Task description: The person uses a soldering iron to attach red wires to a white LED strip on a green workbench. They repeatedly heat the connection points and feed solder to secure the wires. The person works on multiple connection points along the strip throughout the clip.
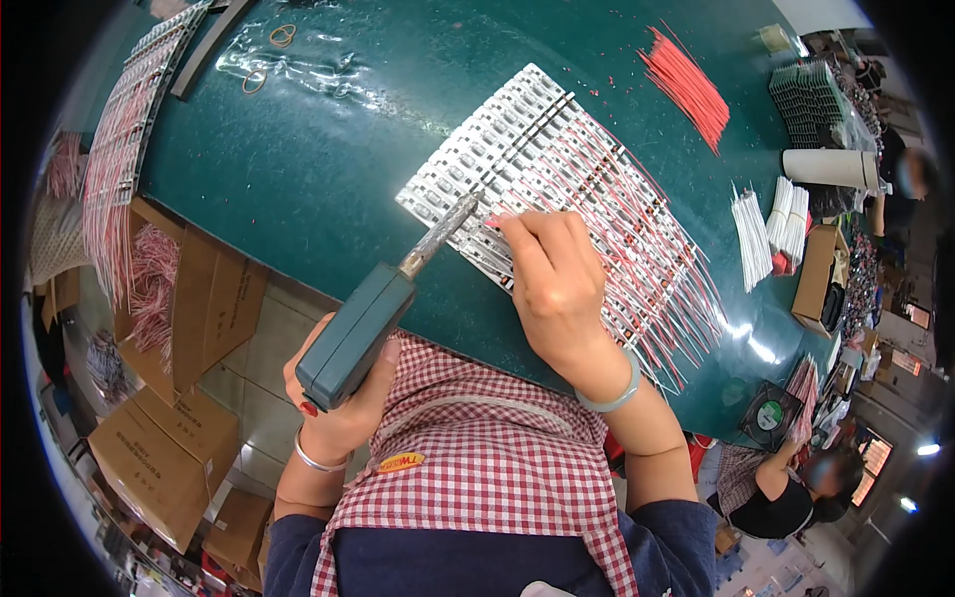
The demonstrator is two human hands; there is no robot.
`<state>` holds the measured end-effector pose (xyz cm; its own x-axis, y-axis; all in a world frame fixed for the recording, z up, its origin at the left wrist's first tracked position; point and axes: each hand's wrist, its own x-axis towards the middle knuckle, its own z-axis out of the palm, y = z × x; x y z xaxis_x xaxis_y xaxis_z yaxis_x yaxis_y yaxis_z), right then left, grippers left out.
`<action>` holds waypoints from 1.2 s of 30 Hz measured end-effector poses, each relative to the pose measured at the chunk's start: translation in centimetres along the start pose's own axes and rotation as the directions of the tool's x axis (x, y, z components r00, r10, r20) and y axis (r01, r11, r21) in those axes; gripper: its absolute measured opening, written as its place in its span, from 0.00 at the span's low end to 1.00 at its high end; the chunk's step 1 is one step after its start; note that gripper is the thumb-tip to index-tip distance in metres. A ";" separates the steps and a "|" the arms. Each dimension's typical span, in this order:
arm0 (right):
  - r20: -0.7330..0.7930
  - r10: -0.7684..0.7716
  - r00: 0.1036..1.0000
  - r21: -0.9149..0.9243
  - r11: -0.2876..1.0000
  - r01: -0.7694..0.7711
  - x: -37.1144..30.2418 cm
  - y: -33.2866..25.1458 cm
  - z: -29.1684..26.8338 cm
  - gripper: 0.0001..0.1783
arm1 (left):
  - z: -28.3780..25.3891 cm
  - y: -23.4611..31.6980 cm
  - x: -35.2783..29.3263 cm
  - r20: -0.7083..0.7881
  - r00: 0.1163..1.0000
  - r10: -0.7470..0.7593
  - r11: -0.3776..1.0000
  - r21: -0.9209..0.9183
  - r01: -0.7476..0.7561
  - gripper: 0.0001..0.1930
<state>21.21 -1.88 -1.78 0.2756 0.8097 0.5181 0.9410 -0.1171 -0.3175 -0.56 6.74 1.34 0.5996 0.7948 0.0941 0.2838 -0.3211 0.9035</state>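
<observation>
My left hand (pixel 343 423) is wrapped round the handle of a dark green soldering gun (pixel 355 336). Its metal barrel points up and right, the tip over a panel of small white parts (pixel 448 169) set in rows. My right hand (pixel 559 284) is closed in a pinch just right of that tip, above the panel; a bit of red wire (pixel 494 220) shows at its fingertips. Many red and white wires (pixel 637 224) run from the panel's rows toward the right and lie across it. The exact spot where tip and wire meet is too small to make out.
The panel lies on a green table (pixel 328 189). Loose red wires (pixel 686 90) lie at the far right, bundled white wires (pixel 788 224) right of the panel. Rubber bands (pixel 284 37) lie far left. A wired panel (pixel 139 129) overhangs the left edge above cardboard boxes (pixel 219 308). Another person (pixel 786 488) sits at right.
</observation>
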 end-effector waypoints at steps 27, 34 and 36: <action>0.087 0.024 0.996 -0.039 0.999 -0.020 0.0 -0.6 0.2 0.10 | -0.3 -0.1 -0.6 0.003 0.998 -0.056 0.998 -0.027 0.057 0.10; 0.050 0.013 0.999 -0.045 0.999 -0.011 0.0 -0.6 0.4 0.13 | -0.5 -0.5 -1.2 -0.035 0.997 -0.063 0.996 -0.069 0.060 0.12; 0.019 0.002 1.000 -0.034 0.999 -0.002 -0.2 -0.5 0.5 0.13 | -0.6 -0.5 -1.3 -0.031 0.998 -0.051 0.998 -0.049 0.049 0.12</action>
<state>20.60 -1.72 -2.10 0.2741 0.8201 0.5023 0.9467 -0.1382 -0.2908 -1.93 6.20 1.00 0.5606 0.8258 0.0610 0.2759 -0.2557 0.9266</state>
